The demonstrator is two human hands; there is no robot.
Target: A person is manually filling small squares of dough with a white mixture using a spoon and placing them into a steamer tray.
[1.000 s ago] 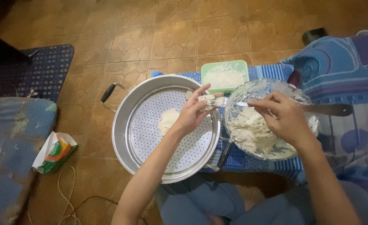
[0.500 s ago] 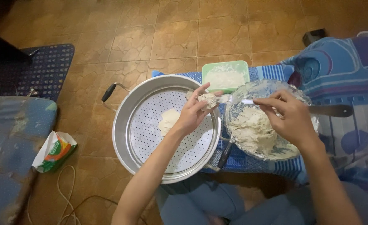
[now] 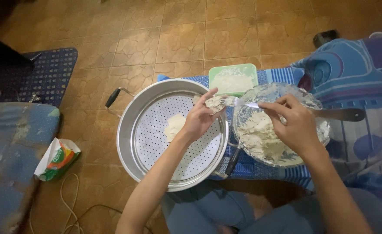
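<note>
My left hand [image 3: 201, 117] holds a thin wrapper topped with pale filling [image 3: 217, 103] above the right rim of a large metal steamer pan [image 3: 128, 130]. My right hand [image 3: 292, 123] grips a spoon [image 3: 243, 103] whose tip touches the filling on the wrapper. Below the right hand sits a glass bowl [image 3: 316, 104] of white minced filling [image 3: 256, 134]. One folded dumpling [image 3: 173, 127] lies on the perforated steamer tray [image 3: 156, 143].
A green rectangular container [image 3: 233, 79] with white contents stands behind the bowl on a blue patterned cloth [image 3: 277, 76]. A dark knife handle [image 3: 342, 114] juts right of the bowl. A small snack packet [image 3: 56, 159] and a cable [image 3: 69, 203] lie on the tiled floor.
The spoon carried filling from the bowl leftward onto the wrapper in my left hand. My left hand stayed over the pan's rim.
</note>
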